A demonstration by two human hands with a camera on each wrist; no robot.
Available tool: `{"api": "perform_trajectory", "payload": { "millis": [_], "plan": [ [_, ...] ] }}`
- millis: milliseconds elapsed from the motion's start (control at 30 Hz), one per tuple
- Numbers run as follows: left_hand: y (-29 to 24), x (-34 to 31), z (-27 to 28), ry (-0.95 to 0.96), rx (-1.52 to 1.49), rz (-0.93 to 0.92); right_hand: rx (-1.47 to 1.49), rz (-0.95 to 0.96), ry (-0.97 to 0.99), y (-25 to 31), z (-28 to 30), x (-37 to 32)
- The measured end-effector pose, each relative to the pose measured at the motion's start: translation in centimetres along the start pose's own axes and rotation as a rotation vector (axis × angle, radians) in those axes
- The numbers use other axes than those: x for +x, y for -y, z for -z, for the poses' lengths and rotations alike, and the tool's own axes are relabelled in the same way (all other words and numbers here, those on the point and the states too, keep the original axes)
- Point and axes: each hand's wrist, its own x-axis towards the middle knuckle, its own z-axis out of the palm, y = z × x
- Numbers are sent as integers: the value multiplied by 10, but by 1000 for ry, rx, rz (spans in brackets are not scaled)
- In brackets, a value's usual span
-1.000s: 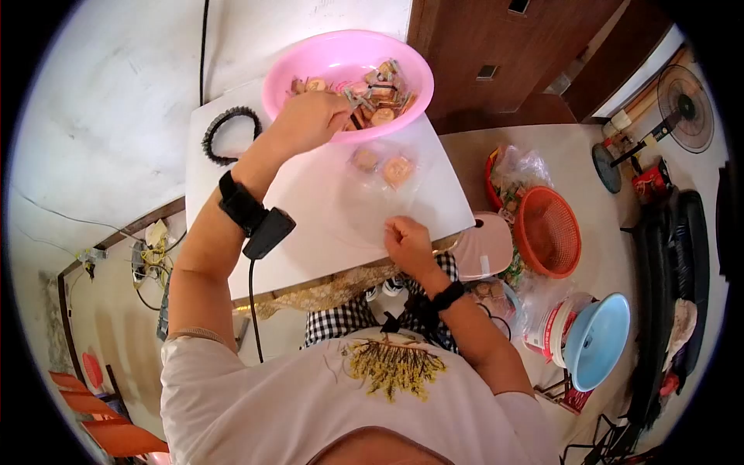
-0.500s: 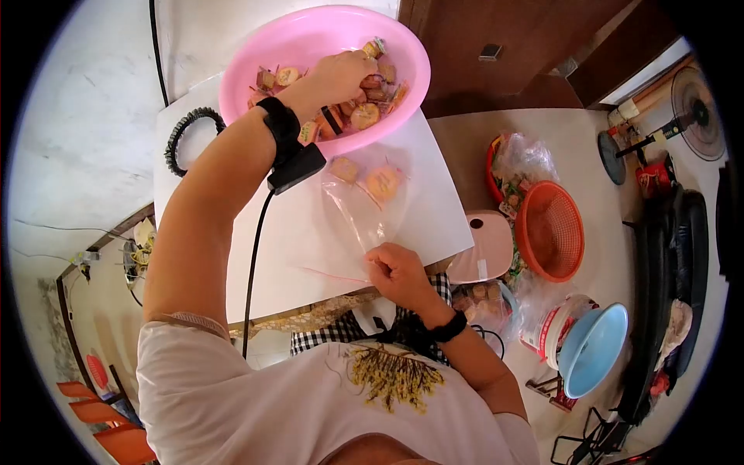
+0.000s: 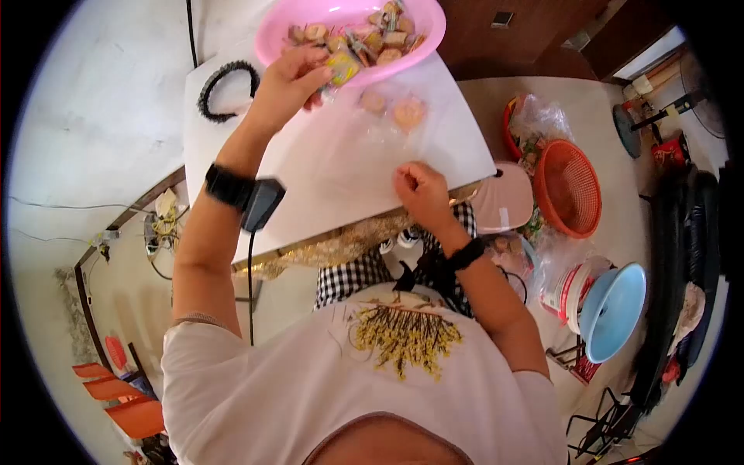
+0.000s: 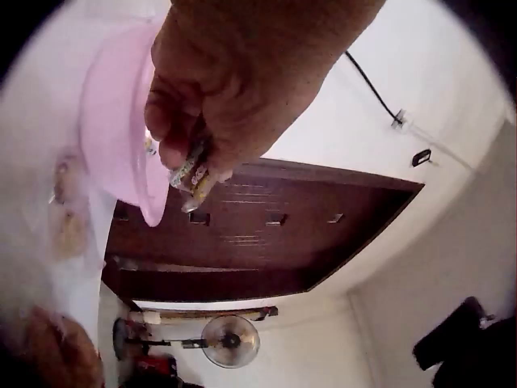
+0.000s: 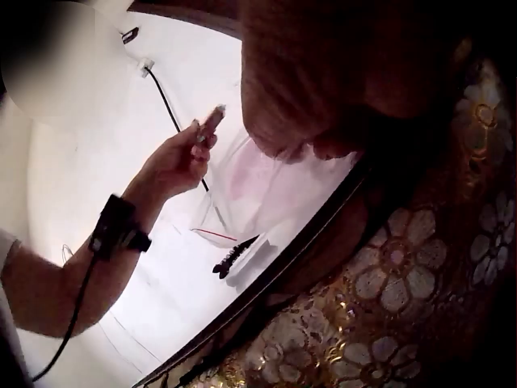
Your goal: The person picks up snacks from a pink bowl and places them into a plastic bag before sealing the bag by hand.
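Observation:
My left hand (image 3: 288, 87) pinches a small wrapped snack (image 3: 343, 68) with a yellow-green label, just outside the near rim of the pink basin (image 3: 273, 35). In the left wrist view the packet (image 4: 192, 176) pokes out between thumb and fingers. The basin holds many individually wrapped biscuits (image 3: 390, 56). Close to the table's near edge, my right hand (image 3: 422, 194) grips the mouth of a clear plastic bag (image 5: 266, 182). The bag lies on the white table, and two round wrapped biscuits (image 3: 408, 114) show inside its far end.
A black coiled ring (image 3: 204, 101) lies left of the basin on the white table (image 3: 325, 178). On the floor to the right stand a pink lidded box (image 3: 504, 194), an orange-red basket (image 3: 570, 194) and a blue basin (image 3: 620, 310). A cable hangs from my left wrist.
My left hand has come out of the basin, back toward me, with a wrapped snack in its fingers. My right hand keeps hold of the bag. The head view has shifted.

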Motion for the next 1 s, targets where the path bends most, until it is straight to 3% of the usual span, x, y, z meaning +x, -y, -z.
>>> {"api": "perform_trajectory", "payload": {
  "millis": [133, 233, 300, 400, 500, 600, 700, 733, 800, 867, 967, 1000],
  "plan": [
    [18, -91, 5, 101, -198, 172, 29, -70, -59, 0, -8, -4],
    [27, -135, -19, 251, -260, 326, 64, -16, -133, 14, -16, -7],
    [28, -145, -38, 209, -263, 397, 6, 48, -148, 21, -19, -9],
    [43, -139, -62, 52, -342, 457, -49, 127, -162, 32, -21, -9],
    [60, -123, -75, 12, -398, 392, -110, 186, -163, 47, -18, -9],
    [66, -102, -84, 56, -327, 467, -148, 223, -155, 56, -17, -9],
    [54, -83, -102, 124, -466, 419, -170, 258, -158, 60, -18, -11],
    [44, -80, -112, -2, -503, 515, -166, 258, -159, 60, -18, -11],
    [109, -46, -118, 327, -213, 249, -159, 265, -178, 58, -18, -11],
    [137, -28, -130, 416, -150, 104, -154, 281, -211, 53, -17, -11],
    [116, -27, -150, 258, -470, 216, -118, 228, -211, 45, -15, -14],
    [80, -39, -146, 239, -622, 338, -114, 206, -192, 45, -13, -15]
  ]
}}
